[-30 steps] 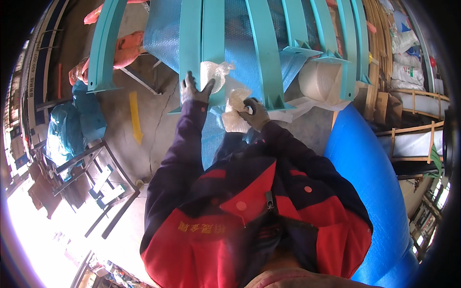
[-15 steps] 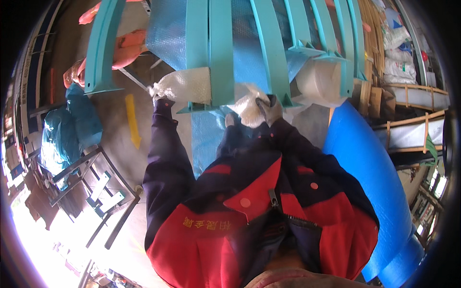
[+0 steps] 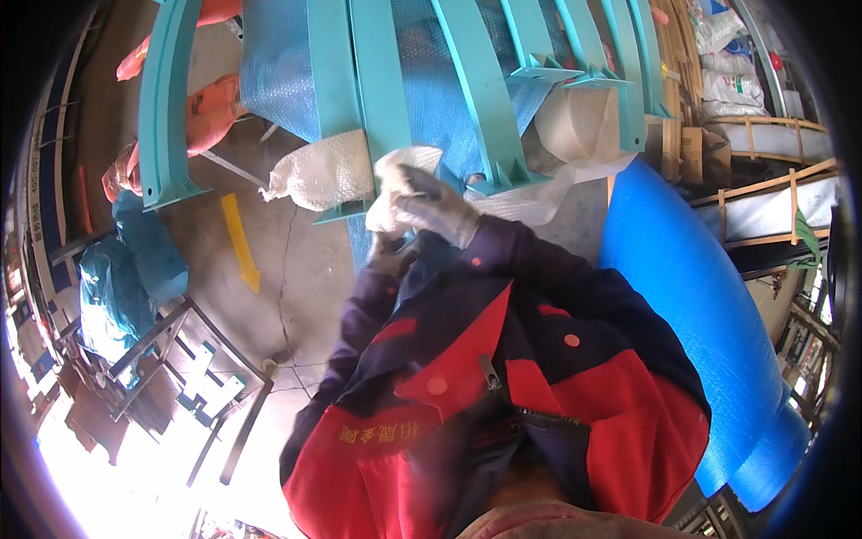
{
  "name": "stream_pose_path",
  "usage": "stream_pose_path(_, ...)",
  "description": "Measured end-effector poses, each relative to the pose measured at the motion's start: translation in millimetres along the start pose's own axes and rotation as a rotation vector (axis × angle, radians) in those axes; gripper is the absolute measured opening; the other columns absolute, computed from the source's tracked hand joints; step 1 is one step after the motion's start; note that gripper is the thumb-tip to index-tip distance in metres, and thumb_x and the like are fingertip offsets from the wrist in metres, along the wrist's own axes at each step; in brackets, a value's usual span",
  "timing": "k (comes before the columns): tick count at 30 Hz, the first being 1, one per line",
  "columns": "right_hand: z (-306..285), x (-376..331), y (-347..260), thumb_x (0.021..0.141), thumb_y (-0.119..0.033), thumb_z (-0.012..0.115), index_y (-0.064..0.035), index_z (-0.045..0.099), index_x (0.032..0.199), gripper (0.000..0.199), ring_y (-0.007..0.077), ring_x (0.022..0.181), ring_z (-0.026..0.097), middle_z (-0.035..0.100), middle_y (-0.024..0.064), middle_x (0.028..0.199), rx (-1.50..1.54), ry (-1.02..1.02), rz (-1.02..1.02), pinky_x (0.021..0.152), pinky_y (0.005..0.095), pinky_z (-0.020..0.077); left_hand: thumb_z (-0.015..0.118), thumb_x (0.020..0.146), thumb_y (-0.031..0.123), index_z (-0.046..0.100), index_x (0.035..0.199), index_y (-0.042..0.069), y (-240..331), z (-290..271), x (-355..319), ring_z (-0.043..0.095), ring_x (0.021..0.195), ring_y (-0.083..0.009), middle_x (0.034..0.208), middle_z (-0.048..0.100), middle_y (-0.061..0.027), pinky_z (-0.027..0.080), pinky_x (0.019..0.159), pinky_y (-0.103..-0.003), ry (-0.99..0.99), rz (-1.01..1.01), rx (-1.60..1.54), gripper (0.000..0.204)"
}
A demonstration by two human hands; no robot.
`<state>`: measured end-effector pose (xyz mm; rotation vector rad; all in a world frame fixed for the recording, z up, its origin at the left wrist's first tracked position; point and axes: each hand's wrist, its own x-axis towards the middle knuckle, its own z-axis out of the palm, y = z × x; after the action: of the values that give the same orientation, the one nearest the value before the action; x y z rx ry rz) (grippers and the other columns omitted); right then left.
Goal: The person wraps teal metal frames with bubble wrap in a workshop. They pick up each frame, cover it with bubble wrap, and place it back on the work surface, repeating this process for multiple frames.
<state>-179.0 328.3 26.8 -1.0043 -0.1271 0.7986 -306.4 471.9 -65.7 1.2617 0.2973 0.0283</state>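
Note:
Both my hands wear pale work gloves and meet at a piece of white packing wrap (image 3: 388, 202) around the near end of a turquoise metal beam (image 3: 377, 81). My right hand (image 3: 440, 208) grips the wrap from its right side, fingers bent over it. Below it, my left hand (image 3: 392, 255) closes around the gathered lower end of the wrap; its fingers are partly hidden. Just to the left, another bunched white wrap (image 3: 321, 171) covers the end of the adjoining beam edge, with no hand on it.
Several more turquoise beams (image 3: 480, 99) run alongside, their end plates bare. Blue bubble wrap (image 3: 278, 72) lies beneath them. A white wrap roll (image 3: 579, 126) and a large blue foam roll (image 3: 682, 314) stand to the right. At left are a metal frame (image 3: 242, 431) and blue plastic bags (image 3: 117, 278).
My left hand has left the left-hand wrapped end and moved right and down to the other wrap. My right hand has shifted left with that wrap.

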Motion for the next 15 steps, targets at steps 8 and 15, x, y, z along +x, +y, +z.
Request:
stream_pose_path(8,-135,-89,37,0.099,-0.043,0.057,-0.0124,0.058,0.086,0.033,0.0113,0.059,0.050,0.052,-0.0003,0.070,0.028,0.628,0.562,0.051,0.0278,0.0406,0.055,0.100,0.022,0.050,0.140,0.004,13,-13,9,0.059,0.118,-0.0285,0.134,0.059,-0.0133,0.050,0.097,-0.042,0.224,-0.056,-0.143,0.044)
stream_pose_path(15,-290,-71,76,0.090,-0.050,0.069,-0.0169,0.063,0.110,0.039,0.0164,0.078,0.063,0.065,-0.0019,0.090,0.366,0.837,0.398,0.061,0.0306,0.0513,0.067,0.091,0.010,0.056,0.132,0.004,62,-82,29,0.065,0.109,-0.0224,0.125,0.065,-0.0117,0.055,0.088,-0.033,0.156,-0.207,0.531,0.043)
